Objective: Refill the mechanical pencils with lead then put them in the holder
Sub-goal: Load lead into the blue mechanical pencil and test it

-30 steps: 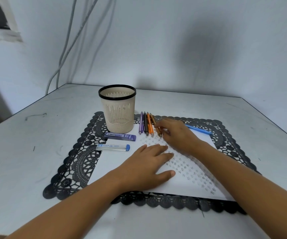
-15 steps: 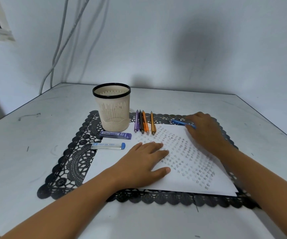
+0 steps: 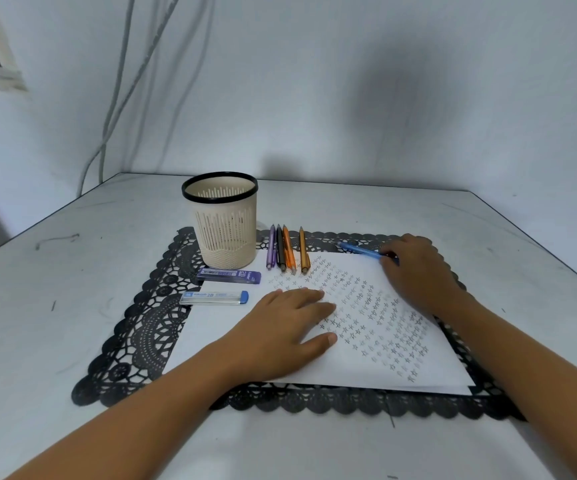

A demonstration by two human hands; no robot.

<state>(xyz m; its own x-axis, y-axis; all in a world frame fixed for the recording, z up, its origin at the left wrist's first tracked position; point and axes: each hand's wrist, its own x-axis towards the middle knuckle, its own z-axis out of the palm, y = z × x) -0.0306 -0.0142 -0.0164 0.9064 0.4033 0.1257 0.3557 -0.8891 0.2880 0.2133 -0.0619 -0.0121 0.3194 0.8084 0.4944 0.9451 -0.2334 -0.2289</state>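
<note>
A beige slotted holder [image 3: 221, 225] with a black rim stands at the back left of a black lace mat [image 3: 148, 327]. Just right of it, several mechanical pencils lie side by side: purple [image 3: 271, 245], black [image 3: 280, 247], orange [image 3: 289, 250] and tan [image 3: 303, 251]. A blue pencil [image 3: 358, 250] lies apart at the back right. My right hand [image 3: 415, 271] covers its near end, with the fingertips curled onto it. My left hand [image 3: 290, 327] rests flat on the white paper [image 3: 366, 362]. Two lead cases lie in front of the holder: a dark purple one [image 3: 229, 276] and a clear one with a blue cap [image 3: 214, 298].
The paper is covered with small pencilled stars. The mat lies on a grey table [image 3: 55, 306] in a corner between two white walls. Cables [image 3: 121, 98] hang down the wall at the back left.
My right hand left the row of pencils and moved right to the blue pencil, where it now has its fingertips on the near end. My left hand stayed flat on the paper.
</note>
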